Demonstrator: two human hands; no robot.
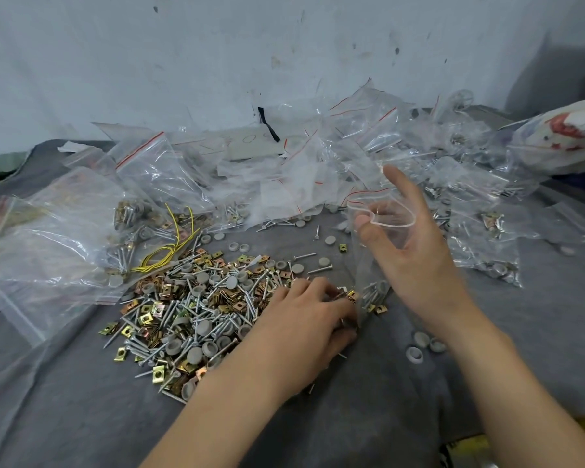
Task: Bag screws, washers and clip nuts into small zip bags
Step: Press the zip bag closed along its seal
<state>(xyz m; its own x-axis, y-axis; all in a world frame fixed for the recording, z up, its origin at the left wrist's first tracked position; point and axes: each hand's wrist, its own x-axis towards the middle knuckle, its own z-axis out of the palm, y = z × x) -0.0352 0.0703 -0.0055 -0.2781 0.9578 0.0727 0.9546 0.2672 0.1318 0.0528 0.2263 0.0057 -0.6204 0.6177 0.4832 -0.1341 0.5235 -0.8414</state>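
Note:
A loose heap of screws, grey round washers and gold clip nuts (pixel 196 309) lies on the grey cloth (pixel 368 417) at centre. My left hand (pixel 308 319) rests palm down at the heap's right edge, fingers curled over a few small parts. My right hand (pixel 409 244) holds a small clear zip bag (pixel 379 238) upright with its mouth spread open; thumb and fingers pinch the rim, the index finger points up. Some screws and clip nuts sit in the bag's bottom (pixel 374 295), which touches the cloth beside my left fingertips.
Filled and empty zip bags (pixel 318 163) pile up along the back and right. Large clear bags (pixel 44 238) lie at left, with a yellow wire (pixel 169 248) on them. Loose grey washers (pixel 423 346) are scattered on the cloth. A white wall stands behind.

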